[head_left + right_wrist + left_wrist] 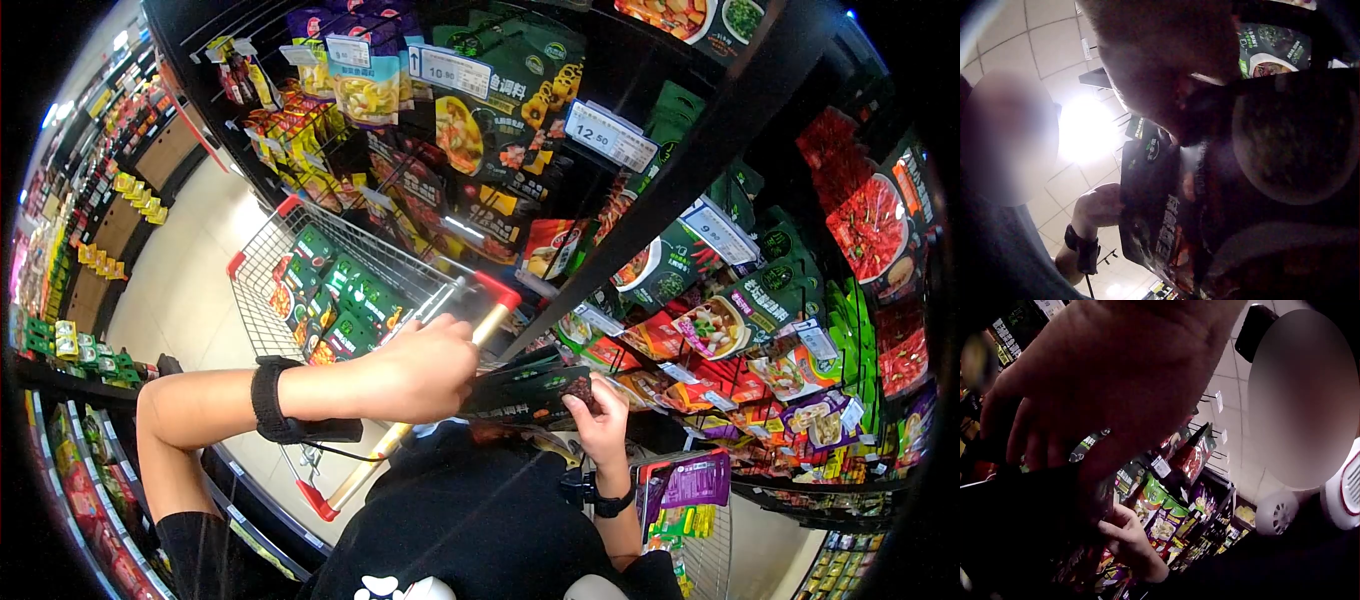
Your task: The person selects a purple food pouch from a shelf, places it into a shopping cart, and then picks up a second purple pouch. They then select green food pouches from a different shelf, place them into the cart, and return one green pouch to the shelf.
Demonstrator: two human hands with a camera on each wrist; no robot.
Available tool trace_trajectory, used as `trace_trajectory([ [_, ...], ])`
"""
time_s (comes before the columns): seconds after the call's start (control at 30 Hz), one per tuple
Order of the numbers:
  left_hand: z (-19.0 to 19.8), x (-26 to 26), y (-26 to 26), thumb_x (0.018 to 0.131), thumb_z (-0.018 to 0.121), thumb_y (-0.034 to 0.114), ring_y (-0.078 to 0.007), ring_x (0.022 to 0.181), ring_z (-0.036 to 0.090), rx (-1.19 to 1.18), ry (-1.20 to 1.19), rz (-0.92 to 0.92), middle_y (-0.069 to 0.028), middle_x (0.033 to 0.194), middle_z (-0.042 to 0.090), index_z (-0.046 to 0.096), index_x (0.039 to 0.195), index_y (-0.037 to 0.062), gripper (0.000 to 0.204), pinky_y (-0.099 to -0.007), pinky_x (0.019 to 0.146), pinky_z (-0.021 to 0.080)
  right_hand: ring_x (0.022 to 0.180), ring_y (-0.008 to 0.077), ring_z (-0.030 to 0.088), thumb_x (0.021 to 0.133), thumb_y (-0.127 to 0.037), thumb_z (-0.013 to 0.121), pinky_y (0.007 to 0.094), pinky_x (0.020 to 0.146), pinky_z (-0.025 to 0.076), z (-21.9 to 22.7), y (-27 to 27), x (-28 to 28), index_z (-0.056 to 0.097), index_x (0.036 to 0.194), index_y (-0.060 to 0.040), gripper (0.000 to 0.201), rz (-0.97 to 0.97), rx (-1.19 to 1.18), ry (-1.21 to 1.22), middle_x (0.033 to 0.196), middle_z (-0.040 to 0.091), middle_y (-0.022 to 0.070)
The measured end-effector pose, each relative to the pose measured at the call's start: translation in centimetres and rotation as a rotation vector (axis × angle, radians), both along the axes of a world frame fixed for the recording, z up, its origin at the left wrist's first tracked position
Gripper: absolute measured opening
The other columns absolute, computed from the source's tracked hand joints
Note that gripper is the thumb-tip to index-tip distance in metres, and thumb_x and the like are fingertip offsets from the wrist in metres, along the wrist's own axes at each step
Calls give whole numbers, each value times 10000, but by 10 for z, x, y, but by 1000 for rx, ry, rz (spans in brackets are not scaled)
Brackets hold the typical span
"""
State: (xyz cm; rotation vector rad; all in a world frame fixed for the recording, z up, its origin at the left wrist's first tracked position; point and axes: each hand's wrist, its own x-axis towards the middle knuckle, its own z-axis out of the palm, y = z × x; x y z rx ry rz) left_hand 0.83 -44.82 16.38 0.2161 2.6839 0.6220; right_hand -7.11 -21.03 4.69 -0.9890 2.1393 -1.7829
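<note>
Several dark green seasoning packets (pixel 530 392) are held in a stack in front of the chest, seen nearly edge-on in the head view. My left hand (pixel 430 370) grips their left end, knuckles up, and its curled fingers hide part of them. At the other end my right hand (pixel 600 415) pinches the edge with the thumb on top. In the right wrist view the packet front (pixel 1160 206) faces the camera, dark with pale lettering. Just beyond the left hand runs the shopping cart's handle (pixel 385 445).
The cart's wire basket (pixel 245 285) holds several green packets (pixel 345 300). Shelf racks of hanging packets (pixel 735 310) with price tags (pixel 612 135) rise ahead and to the right. Another cart with purple packets (pixel 695 485) stands at the lower right. Tiled floor (pixel 180 270) shows at left.
</note>
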Motion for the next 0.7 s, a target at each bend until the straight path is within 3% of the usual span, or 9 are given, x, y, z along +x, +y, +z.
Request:
trace_trajectory([
  [0.13, 7, -2, 2, 729, 550, 146, -294, 971, 458, 34, -3, -9, -168, 951, 511, 600, 782, -36, 196, -408, 781, 385, 662, 168, 542, 704, 25, 595, 246, 626, 425, 7, -3, 1, 556, 762, 57, 77, -56, 2, 30, 745, 573, 111],
  [0.37, -9, -13, -8, 767, 574, 198, -301, 919, 492, 239, -38, 16, -193, 887, 535, 567, 840, -57, 265, -373, 744, 407, 665, 165, 537, 705, 28, 589, 241, 630, 421, 7, -2, 2, 552, 768, 60, 80, -46, -15, -11, 763, 569, 109],
  [0.47, 14, -17, -3, 782, 584, 219, -258, 948, 503, 504, -484, 438, -195, 955, 553, 560, 934, -77, 333, -348, 758, 402, 670, 165, 537, 704, 32, 587, 239, 634, 420, 3, -1, 1, 549, 770, 62, 82, -39, -26, 0, 772, 569, 109],
  [0.5, 13, -18, -5, 816, 577, 236, -195, 965, 498, 529, -544, 455, -152, 1016, 557, 507, 1068, -68, 402, -288, 829, 375, 672, 165, 537, 704, 32, 586, 239, 635, 420, 5, -2, 2, 547, 770, 63, 83, -43, -23, -5, 774, 568, 108],
  [0.7, -8, -19, -12, 799, 598, 207, -169, 910, 504, 685, -611, 608, -99, 967, 581, 543, 1027, -58, 354, -273, 812, 375, 673, 175, 540, 700, 31, 589, 243, 640, 423, 3, -5, 1, 543, 771, 69, 92, -30, -9, 12, 785, 568, 114],
])
